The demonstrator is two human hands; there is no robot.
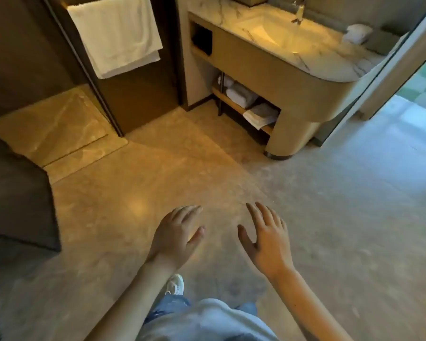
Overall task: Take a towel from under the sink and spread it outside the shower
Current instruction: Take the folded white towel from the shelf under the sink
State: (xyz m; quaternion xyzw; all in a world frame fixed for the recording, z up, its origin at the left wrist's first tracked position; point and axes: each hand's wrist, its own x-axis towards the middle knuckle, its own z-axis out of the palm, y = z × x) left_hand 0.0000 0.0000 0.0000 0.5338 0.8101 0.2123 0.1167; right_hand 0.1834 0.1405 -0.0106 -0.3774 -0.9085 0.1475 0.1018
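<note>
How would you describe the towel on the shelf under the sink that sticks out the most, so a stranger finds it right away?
Start at the marble-topped vanity and look into the open shelf beneath its basin. Several folded towels lie along that shelf. The one you want is the flat folded towel at the right end, beside the rounded leg; its corner overhangs the shelf edge, unlike the rolled ones further left.

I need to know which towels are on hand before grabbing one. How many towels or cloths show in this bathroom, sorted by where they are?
Hanging on the shower door: 1, a white towel
On the shelf under the sink: 3, a small roll, a rolled towel, a folded towel
On the counter: 1, a rolled cloth
Total: 5
</note>
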